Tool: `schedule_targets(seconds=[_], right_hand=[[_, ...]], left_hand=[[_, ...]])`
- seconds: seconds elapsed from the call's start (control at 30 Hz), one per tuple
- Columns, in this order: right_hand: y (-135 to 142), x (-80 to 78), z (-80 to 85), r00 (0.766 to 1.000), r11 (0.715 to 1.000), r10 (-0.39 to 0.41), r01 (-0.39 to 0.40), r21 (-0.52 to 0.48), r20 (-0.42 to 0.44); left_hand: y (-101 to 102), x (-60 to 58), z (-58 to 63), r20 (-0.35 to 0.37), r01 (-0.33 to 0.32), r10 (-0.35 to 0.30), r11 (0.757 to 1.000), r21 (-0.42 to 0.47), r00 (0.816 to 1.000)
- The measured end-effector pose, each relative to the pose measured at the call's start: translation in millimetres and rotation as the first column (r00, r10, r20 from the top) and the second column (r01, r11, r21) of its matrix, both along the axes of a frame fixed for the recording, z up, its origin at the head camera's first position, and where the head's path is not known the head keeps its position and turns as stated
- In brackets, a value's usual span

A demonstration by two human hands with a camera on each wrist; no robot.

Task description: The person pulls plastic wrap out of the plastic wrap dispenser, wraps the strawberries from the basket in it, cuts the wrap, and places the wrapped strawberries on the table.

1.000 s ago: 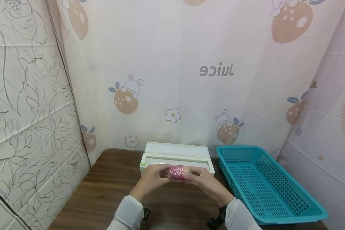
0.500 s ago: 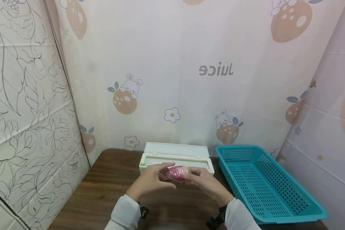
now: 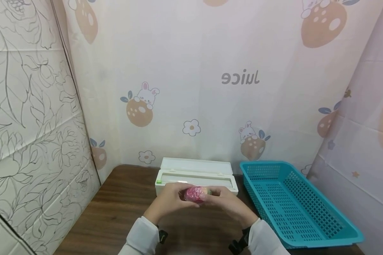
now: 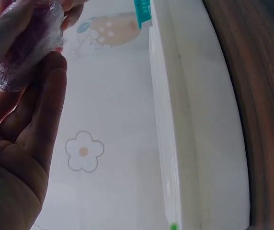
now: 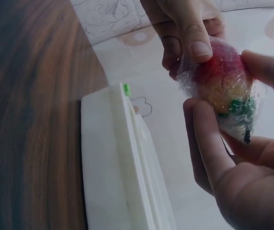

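Note:
Both hands hold a red-and-yellow fruit wrapped in clear cling film, raised in front of the white box. In the right wrist view, the wrapped fruit shows a green leaf shape and a short dark stem at its lower end. My left hand grips the red end, its thumb pressed on the film. The yellow, stemmed end lies between the thumb and fingers of my right hand. In the left wrist view, crinkled film bulges between the fingers of the left hand.
Behind the hands stands a long white cling film dispenser box, lid raised, with a green tab at its left end. A turquoise perforated basket sits to its right on the dark wooden table. Patterned cloth hangs behind.
Half a second ago my left fingers were spread away from the fruit's red end, with film showing there; now they are closed around it. The right hand has kept its hold.

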State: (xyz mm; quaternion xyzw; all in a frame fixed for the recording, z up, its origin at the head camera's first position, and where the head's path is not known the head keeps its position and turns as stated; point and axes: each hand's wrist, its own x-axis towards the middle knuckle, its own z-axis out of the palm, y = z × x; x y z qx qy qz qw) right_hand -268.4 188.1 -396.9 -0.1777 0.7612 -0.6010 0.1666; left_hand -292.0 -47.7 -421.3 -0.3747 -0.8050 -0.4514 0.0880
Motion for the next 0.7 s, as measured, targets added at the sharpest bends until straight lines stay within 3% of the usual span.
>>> schedule_targets(seconds=[0.13, 0.3, 0.7], right_hand=[[2.0, -2.5, -5.2, 0.999, 0.998, 0.045, -0.045, -0.048, 0.013], [2.0, -1.8, -7.4, 0.998, 0.994, 0.044, -0.040, -0.104, 0.036], [4.8, 3.2, -3.1, 0.999, 0.997, 0.037, -0.036, -0.068, 0.007]], left_hand=[[3.9, 1.8, -2.3, 0.012, 0.002, -0.002, 1.000, 0.014, 1.000], [6.3, 2.7, -2.6, 0.030, -0.010, 0.009, 0.999, 0.038, 1.000], [7.1, 4.5, -2.6, 0.089, -0.014, 0.009, 0.999, 0.050, 0.996]])
